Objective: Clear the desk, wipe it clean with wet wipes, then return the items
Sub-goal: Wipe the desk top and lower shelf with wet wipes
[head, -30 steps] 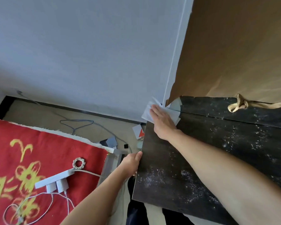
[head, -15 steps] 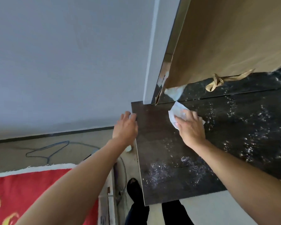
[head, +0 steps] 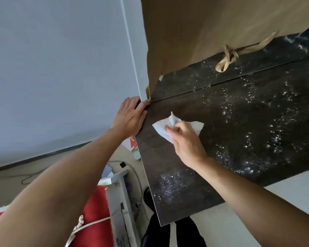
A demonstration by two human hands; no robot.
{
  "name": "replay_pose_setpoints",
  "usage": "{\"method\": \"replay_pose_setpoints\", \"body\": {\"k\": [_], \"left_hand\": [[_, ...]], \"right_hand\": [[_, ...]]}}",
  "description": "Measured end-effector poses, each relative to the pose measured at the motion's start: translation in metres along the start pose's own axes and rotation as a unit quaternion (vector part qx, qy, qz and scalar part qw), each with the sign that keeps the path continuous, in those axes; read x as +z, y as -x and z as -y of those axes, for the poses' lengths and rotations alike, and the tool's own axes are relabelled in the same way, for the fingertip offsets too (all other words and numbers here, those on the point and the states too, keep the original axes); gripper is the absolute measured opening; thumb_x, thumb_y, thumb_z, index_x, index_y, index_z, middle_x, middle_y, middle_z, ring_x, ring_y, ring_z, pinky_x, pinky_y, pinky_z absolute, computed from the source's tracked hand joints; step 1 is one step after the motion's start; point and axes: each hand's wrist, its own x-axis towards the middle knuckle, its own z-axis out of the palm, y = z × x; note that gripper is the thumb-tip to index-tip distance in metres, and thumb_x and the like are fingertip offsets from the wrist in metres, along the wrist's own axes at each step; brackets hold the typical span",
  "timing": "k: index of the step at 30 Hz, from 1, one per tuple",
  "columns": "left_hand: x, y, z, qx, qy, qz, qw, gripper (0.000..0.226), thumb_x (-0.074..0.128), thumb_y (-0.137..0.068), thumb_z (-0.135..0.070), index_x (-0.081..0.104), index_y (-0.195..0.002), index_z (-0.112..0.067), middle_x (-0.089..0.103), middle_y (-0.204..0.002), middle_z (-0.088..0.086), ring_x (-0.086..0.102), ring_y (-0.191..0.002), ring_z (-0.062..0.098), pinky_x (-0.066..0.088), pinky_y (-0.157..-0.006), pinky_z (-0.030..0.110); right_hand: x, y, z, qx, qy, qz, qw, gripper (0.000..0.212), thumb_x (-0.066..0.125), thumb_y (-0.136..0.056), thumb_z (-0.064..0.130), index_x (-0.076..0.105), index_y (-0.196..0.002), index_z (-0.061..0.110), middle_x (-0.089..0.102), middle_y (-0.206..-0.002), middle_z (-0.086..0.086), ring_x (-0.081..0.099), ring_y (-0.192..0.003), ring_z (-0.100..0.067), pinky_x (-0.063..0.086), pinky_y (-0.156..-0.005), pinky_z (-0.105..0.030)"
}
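The dark wood-grain desk [head: 221, 132] fills the right half of the view, its top speckled with wet glistening streaks. A crumpled white wet wipe [head: 161, 127] lies on the desk near the far left corner. My right hand [head: 185, 143] pinches the wipe from above with curled fingers. My left hand [head: 129, 116] rests flat on the desk's left edge by the far corner, fingers straight.
A brown paper sheet [head: 203, 29] with a knotted tie [head: 227, 58] hangs over the back of the desk. A grey wall [head: 52, 68] is on the left. Below left lie a red rug [head: 95, 207], white cables and a white frame [head: 119, 193].
My left hand moved up along the desk's left edge to the far corner. My right hand went from pressing the wipe flat to pinching it, slightly nearer the left edge.
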Motion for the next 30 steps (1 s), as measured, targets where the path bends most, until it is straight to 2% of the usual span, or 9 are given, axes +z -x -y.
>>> {"method": "replay_pose_setpoints", "body": {"k": [3,5,7,10,16,21,26,28,30], "left_hand": [[-0.003,-0.001,0.008,0.023,0.006,-0.005,1.000,0.032,0.036,-0.098,-0.026,0.049,-0.123,-0.010,0.051,-0.106,0.013,0.045,-0.090,0.030,0.034,-0.091,0.039],[-0.003,0.000,0.006,0.021,0.025,-0.019,0.999,0.028,0.037,-0.096,-0.025,0.052,-0.112,-0.007,0.053,-0.102,0.015,0.046,-0.088,0.032,0.034,-0.089,0.038],[-0.003,-0.001,0.006,0.025,0.029,-0.026,0.999,0.026,0.038,-0.096,-0.024,0.053,-0.107,-0.006,0.053,-0.097,0.015,0.047,-0.086,0.032,0.036,-0.088,0.039],[-0.004,-0.001,0.009,0.041,0.030,-0.025,0.998,0.023,0.039,-0.097,-0.022,0.052,-0.107,-0.006,0.051,-0.096,0.014,0.046,-0.085,0.031,0.037,-0.087,0.038],[-0.008,-0.002,0.010,0.044,0.028,-0.009,0.999,0.024,0.039,-0.097,-0.024,0.052,-0.109,-0.007,0.052,-0.101,0.014,0.047,-0.090,0.030,0.039,-0.088,0.038],[-0.007,-0.002,0.010,0.050,0.017,-0.008,0.999,0.024,0.038,-0.097,-0.023,0.052,-0.109,-0.007,0.052,-0.103,0.014,0.047,-0.094,0.030,0.040,-0.090,0.040],[-0.013,0.000,0.004,0.019,0.001,0.024,1.000,0.039,0.027,-0.097,-0.031,0.052,-0.115,-0.007,0.053,-0.110,0.016,0.049,-0.101,0.034,0.041,-0.093,0.044],[-0.013,0.002,-0.005,-0.012,-0.013,0.040,0.999,0.045,0.021,-0.097,-0.031,0.049,-0.122,-0.007,0.050,-0.119,0.019,0.047,-0.110,0.037,0.038,-0.098,0.045],[-0.009,0.007,-0.018,-0.060,-0.031,0.056,0.996,0.042,0.025,-0.100,-0.028,0.040,-0.134,-0.008,0.039,-0.138,0.022,0.034,-0.129,0.040,0.030,-0.110,0.048]], "right_hand": [[0.010,0.059,0.041,-0.104,-0.042,0.108,0.988,0.042,0.061,-0.076,-0.006,0.062,-0.111,0.018,0.050,-0.090,-0.004,0.048,-0.083,-0.022,0.045,-0.069,-0.034],[0.005,0.075,0.043,-0.136,-0.063,0.163,0.975,0.041,0.059,-0.079,-0.003,0.061,-0.112,0.022,0.049,-0.091,-0.002,0.047,-0.083,-0.020,0.045,-0.068,-0.034],[0.004,0.045,0.033,-0.119,-0.047,0.152,0.980,0.039,0.059,-0.081,-0.001,0.062,-0.113,0.022,0.051,-0.090,-0.005,0.048,-0.082,-0.022,0.045,-0.064,-0.037],[0.009,-0.011,0.030,-0.067,-0.006,0.083,0.994,0.040,0.058,-0.080,-0.003,0.063,-0.113,0.019,0.049,-0.086,-0.006,0.048,-0.082,-0.024,0.045,-0.065,-0.040],[0.003,0.038,0.043,-0.175,-0.022,0.190,0.966,0.049,0.061,-0.074,-0.008,0.063,-0.111,0.023,0.045,-0.086,-0.002,0.043,-0.081,-0.018,0.035,-0.062,-0.030],[0.011,0.003,0.049,-0.095,-0.005,0.146,0.985,0.058,0.062,-0.072,-0.010,0.060,-0.117,0.026,0.048,-0.088,-0.003,0.048,-0.084,-0.022,0.039,-0.065,-0.032],[-0.002,0.081,0.052,-0.189,-0.038,0.237,0.952,0.045,0.057,-0.084,0.000,0.062,-0.113,0.033,0.040,-0.086,0.002,0.039,-0.080,-0.016,0.026,-0.068,-0.025],[-0.009,0.073,0.036,-0.155,-0.042,0.214,0.964,0.039,0.060,-0.084,0.001,0.065,-0.112,0.028,0.045,-0.086,0.001,0.045,-0.082,-0.018,0.034,-0.068,-0.026],[-0.013,0.050,0.017,-0.059,-0.038,0.138,0.988,0.039,0.063,-0.079,-0.005,0.069,-0.108,0.021,0.050,-0.085,-0.003,0.050,-0.086,-0.022,0.046,-0.073,-0.033]]}}
